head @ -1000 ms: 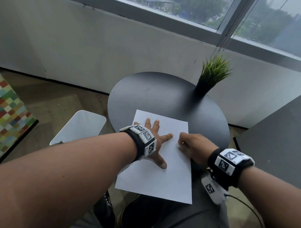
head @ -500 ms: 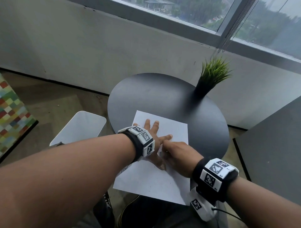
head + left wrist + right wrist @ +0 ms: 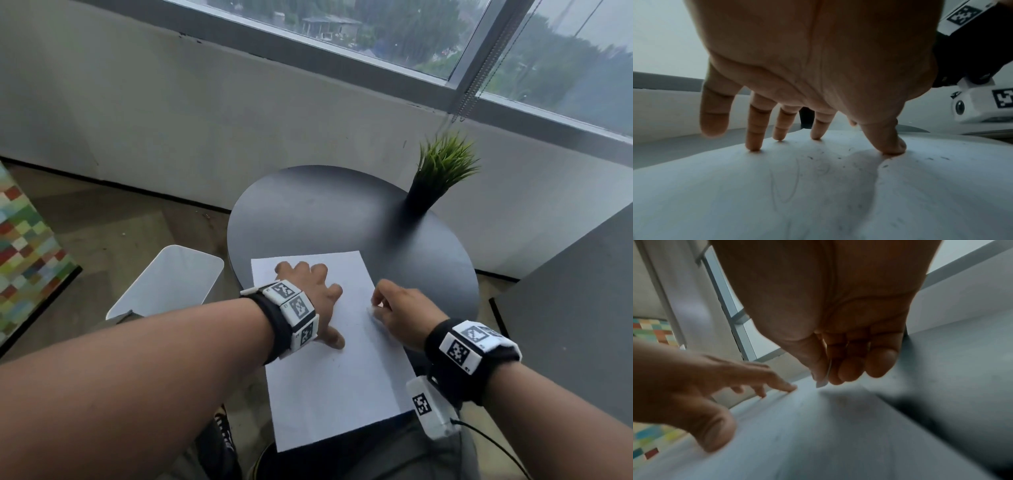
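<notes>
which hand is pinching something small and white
The right hand: thumb and fingers pinch a small white piece. The left hand just presses spread fingers on the paper.

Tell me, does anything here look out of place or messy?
The paper lies askew, its near end hanging off the table. Dark specks and faint scribbles dot it beside the left hand, which presses it flat. The right hand pinches a small white piece.
</notes>
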The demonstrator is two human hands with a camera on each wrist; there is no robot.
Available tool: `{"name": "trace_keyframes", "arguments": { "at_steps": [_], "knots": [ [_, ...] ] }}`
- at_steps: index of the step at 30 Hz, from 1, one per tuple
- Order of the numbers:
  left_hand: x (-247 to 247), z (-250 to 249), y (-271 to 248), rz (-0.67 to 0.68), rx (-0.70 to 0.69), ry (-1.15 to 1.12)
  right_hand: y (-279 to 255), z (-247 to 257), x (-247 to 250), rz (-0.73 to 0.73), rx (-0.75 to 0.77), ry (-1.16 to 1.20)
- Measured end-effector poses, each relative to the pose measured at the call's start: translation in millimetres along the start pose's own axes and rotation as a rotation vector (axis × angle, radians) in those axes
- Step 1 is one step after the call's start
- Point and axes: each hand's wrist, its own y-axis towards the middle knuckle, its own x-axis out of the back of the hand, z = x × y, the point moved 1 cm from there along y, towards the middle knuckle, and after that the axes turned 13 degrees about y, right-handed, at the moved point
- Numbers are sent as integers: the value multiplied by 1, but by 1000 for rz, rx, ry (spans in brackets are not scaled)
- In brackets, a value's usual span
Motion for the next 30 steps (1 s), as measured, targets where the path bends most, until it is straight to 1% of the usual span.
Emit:
{"name": "trace_keyframes", "arguments": {
  "at_steps": [3, 6, 8, 9, 12, 13, 14, 17, 18, 19, 20, 22, 23, 24, 26, 27, 28, 29, 30],
  "knots": [
    [-5, 1, 1, -57, -90, -64, 3, 0, -3, -2, -58, 21],
    [-14, 6, 4, -45, -159, -146, 9, 8, 0, -43, -83, 30],
    [-19, 8, 6, -11, -154, -147, 10, 15, -2, -61, -83, 25],
    [-21, 9, 8, 5, -145, -149, 9, 20, -8, -49, -58, 11],
    [-24, 10, 10, 15, -133, -163, -6, 40, -29, 62, 124, -52],
    [-24, 9, 11, 17, -132, -165, -8, 42, -29, 90, 157, -63],
    [-25, 9, 11, 24, -129, -164, -4, 40, -24, 87, 146, -65],
    [-26, 7, 13, 37, -120, -155, 14, 25, -3, -27, -39, -22],
    [-25, 7, 13, 36, -119, -157, 15, 25, -4, -49, -64, -19],
    [-25, 7, 13, 34, -119, -161, 13, 29, -12, -38, -45, -34],
    [-24, 7, 13, 28, -118, -166, 8, 37, -22, 0, 18, -50],
    [-25, 7, 13, 19, -112, -173, -8, 50, -38, 120, 155, -25],
    [-25, 6, 13, 21, -112, -174, -8, 50, -35, 154, 176, -23],
    [-25, 6, 13, 26, -114, -171, -2, 47, -28, 143, 160, -29],
    [-25, 5, 14, 32, -117, -162, 15, 32, -9, 28, 36, -34],
    [-25, 6, 13, 33, -117, -162, 18, 26, -5, -25, -21, -31],
    [-25, 6, 13, 32, -117, -165, 17, 25, -8, -50, -35, -40],
    [-26, 7, 13, 30, -117, -169, 14, 29, -15, -36, 10, -71],
    [-26, 7, 13, 25, -118, -174, 8, 35, -25, 18, 90, -91]
  ]
}}
